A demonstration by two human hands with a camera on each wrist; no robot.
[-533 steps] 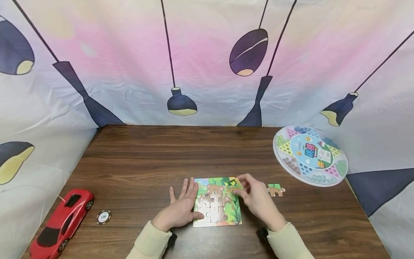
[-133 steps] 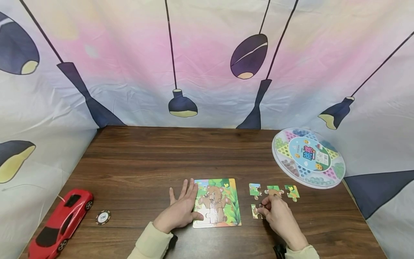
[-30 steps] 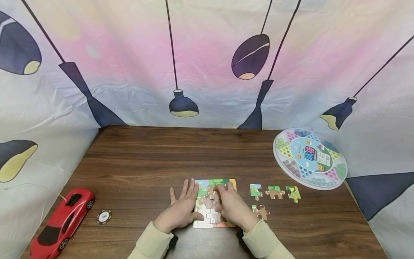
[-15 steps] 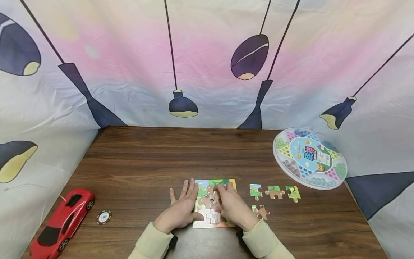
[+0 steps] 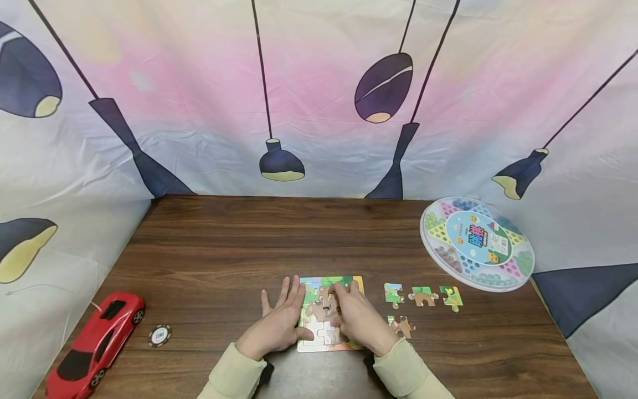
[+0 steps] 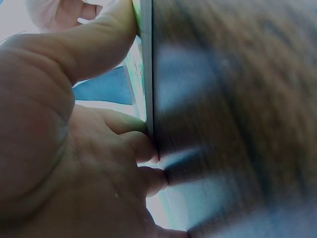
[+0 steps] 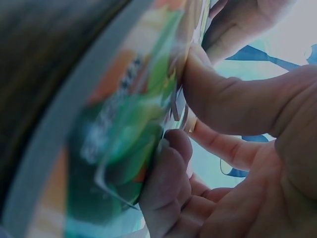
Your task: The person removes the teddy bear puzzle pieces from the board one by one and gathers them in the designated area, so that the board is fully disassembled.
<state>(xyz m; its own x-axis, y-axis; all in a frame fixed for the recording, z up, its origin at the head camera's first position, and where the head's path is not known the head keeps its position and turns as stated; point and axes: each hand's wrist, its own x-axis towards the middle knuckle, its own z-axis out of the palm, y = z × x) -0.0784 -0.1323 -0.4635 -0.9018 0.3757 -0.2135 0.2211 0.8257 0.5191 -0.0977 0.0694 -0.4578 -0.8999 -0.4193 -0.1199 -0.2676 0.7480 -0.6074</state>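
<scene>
A square bear jigsaw puzzle lies in its tray on the brown table. My left hand rests flat along the tray's left edge, fingers spread, thumb over the lower left corner. In the left wrist view the left thumb reaches over the tray's edge. Over the middle of the puzzle, my right hand pinches a puzzle piece, which stands tilted up between thumb and fingers in the right wrist view. Several loose pieces lie right of the tray: three in a row, including a brown-and-green puzzle piece, and a brown puzzle piece below.
A round Chinese checkers set sits at the back right. On the left stand a red toy car and a poker chip. A patterned cloth hangs behind the table.
Over the longer span, my right hand has moved loose pieces to the right of the tray and come back over the puzzle. In the last second both hands have stayed still.
</scene>
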